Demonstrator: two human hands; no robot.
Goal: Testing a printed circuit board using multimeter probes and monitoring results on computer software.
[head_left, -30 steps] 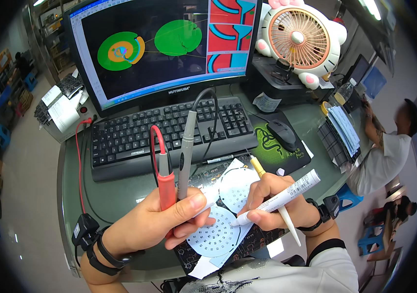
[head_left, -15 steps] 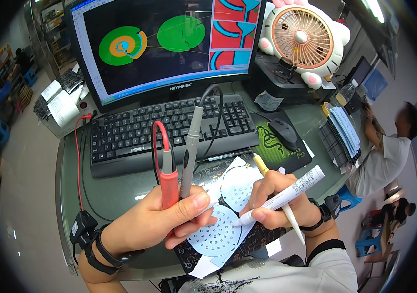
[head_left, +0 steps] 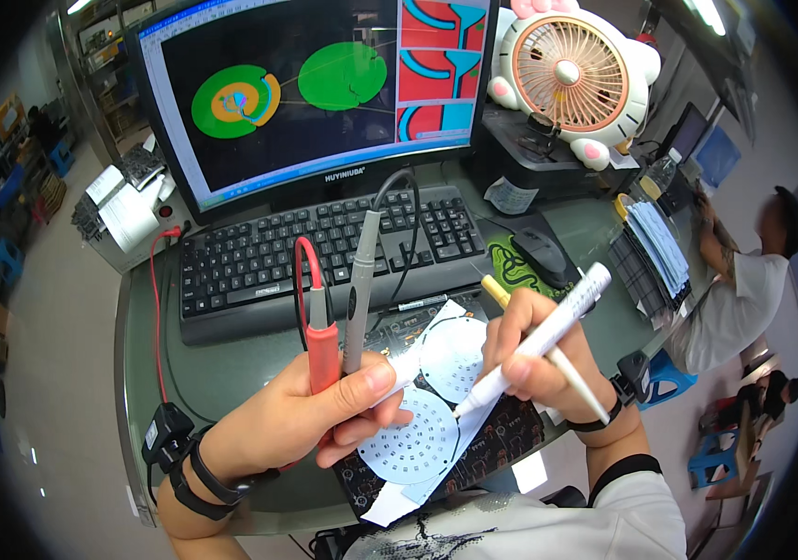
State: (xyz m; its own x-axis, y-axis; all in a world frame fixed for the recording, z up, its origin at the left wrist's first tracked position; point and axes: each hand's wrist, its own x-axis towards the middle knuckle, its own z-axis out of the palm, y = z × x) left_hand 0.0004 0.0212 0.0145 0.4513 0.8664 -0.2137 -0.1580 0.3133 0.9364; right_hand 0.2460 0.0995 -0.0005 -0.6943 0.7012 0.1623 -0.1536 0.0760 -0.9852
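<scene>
Round board (head_left: 414,452) is probably light, stiff, kinda brittle, so pinch the rim; left hand (head_left: 331,411) grips red probe (head_left: 323,359) plus grey probe (head_left: 359,303), right hand (head_left: 541,362) a marker (head_left: 569,315) and thin tool (head_left: 583,385).

A glossy green surface (head_left: 217,366) spreads across the middle. Pale grey floor (head_left: 67,383) stretches at eight o'clock, its sheen catching spots of light (head_left: 35,455). Tall shelving (head_left: 105,75) stands toward ten o'clock, a blue stool (head_left: 8,259) at nine, another blue stool (head_left: 712,457) at four, and a strip light (head_left: 709,17) glows near two.
</scene>
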